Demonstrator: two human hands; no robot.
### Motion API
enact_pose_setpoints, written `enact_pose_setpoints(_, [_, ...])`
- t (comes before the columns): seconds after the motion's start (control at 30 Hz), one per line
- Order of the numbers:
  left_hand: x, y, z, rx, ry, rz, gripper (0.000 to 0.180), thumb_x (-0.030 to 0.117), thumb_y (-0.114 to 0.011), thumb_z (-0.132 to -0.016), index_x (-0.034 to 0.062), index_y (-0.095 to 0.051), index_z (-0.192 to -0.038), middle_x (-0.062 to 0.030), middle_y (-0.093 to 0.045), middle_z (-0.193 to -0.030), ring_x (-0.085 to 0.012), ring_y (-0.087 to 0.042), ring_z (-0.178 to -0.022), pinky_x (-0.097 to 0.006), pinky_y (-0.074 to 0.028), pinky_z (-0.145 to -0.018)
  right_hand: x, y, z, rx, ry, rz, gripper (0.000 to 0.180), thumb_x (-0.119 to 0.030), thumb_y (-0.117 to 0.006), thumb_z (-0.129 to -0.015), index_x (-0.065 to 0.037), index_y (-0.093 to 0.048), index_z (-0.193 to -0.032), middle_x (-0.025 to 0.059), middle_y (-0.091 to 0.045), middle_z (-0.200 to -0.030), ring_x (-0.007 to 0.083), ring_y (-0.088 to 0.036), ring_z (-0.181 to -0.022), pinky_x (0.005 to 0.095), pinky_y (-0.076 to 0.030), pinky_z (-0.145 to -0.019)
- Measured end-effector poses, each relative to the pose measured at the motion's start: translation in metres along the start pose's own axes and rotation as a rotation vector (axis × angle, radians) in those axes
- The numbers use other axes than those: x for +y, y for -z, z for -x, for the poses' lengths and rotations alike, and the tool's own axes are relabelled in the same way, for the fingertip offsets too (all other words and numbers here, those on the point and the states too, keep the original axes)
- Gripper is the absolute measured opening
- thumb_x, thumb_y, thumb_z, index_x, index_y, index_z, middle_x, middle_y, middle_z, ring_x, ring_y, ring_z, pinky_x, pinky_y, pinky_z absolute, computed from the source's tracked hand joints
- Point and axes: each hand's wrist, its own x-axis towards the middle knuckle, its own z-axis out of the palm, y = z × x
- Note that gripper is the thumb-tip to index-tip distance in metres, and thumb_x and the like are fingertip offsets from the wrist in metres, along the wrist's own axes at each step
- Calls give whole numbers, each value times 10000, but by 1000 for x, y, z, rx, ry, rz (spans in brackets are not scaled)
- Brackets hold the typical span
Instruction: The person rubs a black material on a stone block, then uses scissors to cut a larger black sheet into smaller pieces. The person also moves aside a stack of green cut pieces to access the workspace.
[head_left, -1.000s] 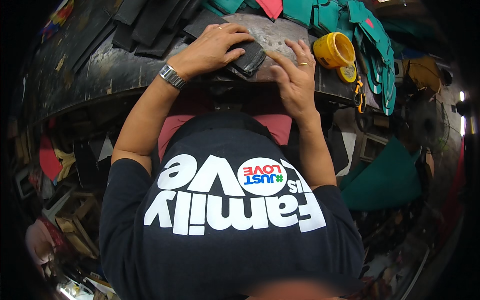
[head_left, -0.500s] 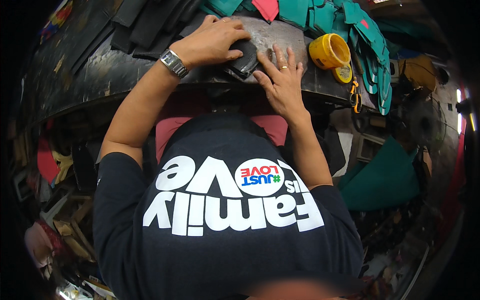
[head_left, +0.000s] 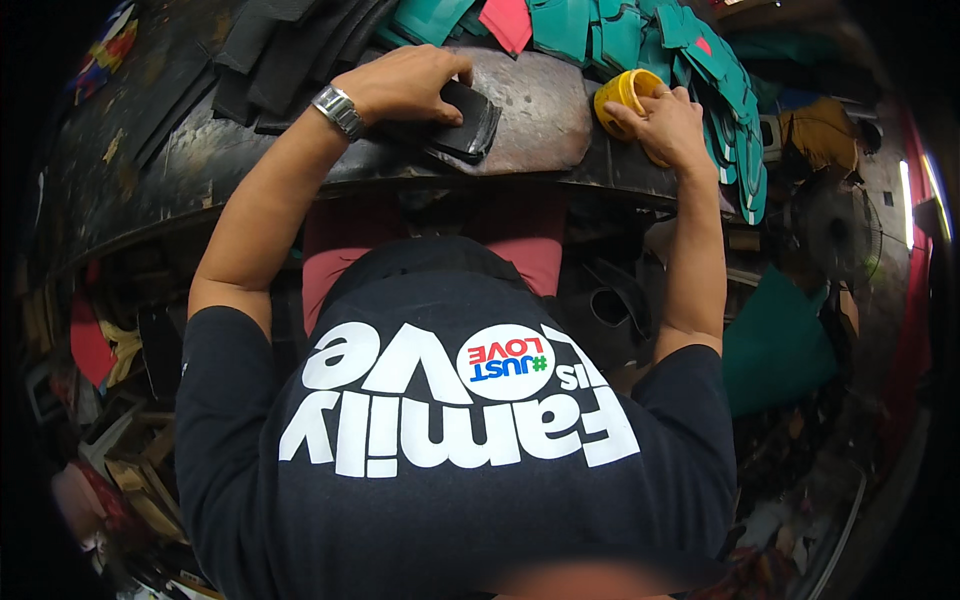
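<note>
My left hand (head_left: 410, 88), with a metal watch at the wrist, is closed around the left side of a small stack of black flat pieces (head_left: 472, 122). The stack lies on a worn greyish board (head_left: 545, 115) at the near table edge. Over at the right, my right hand (head_left: 668, 128) is at the mouth of a yellow tub (head_left: 606, 98), its fingers bent in over the rim. Its fingertips are partly hidden, and whatever they hold cannot be made out. A bit of yellow shows below the tub, mostly covered by this hand.
Black strips (head_left: 285, 65) are piled at the back left of the dark table (head_left: 190, 150). Teal cut pieces (head_left: 600, 35) line the back and hang off the right end, with a red piece (head_left: 507, 25) among them. A fan (head_left: 835, 222) stands at the right.
My right hand has left the board beside the black stack and moved right to the yellow tub. My left hand stays at the stack. The orange-handled scissors are no longer visible.
</note>
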Motion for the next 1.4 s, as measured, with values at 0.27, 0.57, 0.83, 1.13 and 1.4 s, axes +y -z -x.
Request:
enact_pose_setpoints(0.27, [12,9,20,706,-238,-325,383,112,-763,-787,153,-709,-1165,-14,-639,-946,-222,-626,-892,-370,-454,-835,9,-2,3,393,-195,-67,653,-699,-488,-939,-137,-816,-992,124,-691,-1136,310,-585,-1070,482,-393,-923])
enact_pose_setpoints(0.57, [12,-58,47,494,-112,-145,471,393,-791,-825,137,-693,-1208,-69,-582,-1040,-249,-562,-1002,-385,-410,-895,-37,14,62,492,-181,-220,319,-404,-721,-906,-91,-777,-938,106,-665,-1058,304,-599,-1003,455,-445,-842])
enact_pose_setpoints(0.83, [14,-66,29,621,-160,-218,453,456,-722,-884,165,-691,-1230,-72,-571,-1328,-278,-477,-1316,-425,-330,-1088,-119,-26,30,448,151,-995,334,-411,-630,-976,-192,-754,-1195,191,-558,-1379,384,-419,-1340,484,-297,-1122])
enact_pose_setpoints(1.13, [9,-77,27,613,-122,-144,413,436,-739,-870,143,-709,-1160,-62,-606,-1226,-238,-523,-1250,-447,-334,-1060,-142,-57,9,228,113,-527,520,-568,-443,-1022,-323,-528,-1472,159,-342,-1621,427,-127,-1540,738,-38,-1151])
enact_pose_setpoints(1.4, [8,-74,30,561,-112,-76,405,364,-728,-900,116,-690,-1218,-87,-611,-1276,-256,-535,-1273,-433,-334,-1080,-126,-53,25,142,151,-686,447,-559,-461,-1017,-369,-617,-1390,141,-347,-1626,428,-144,-1534,752,-41,-1135])
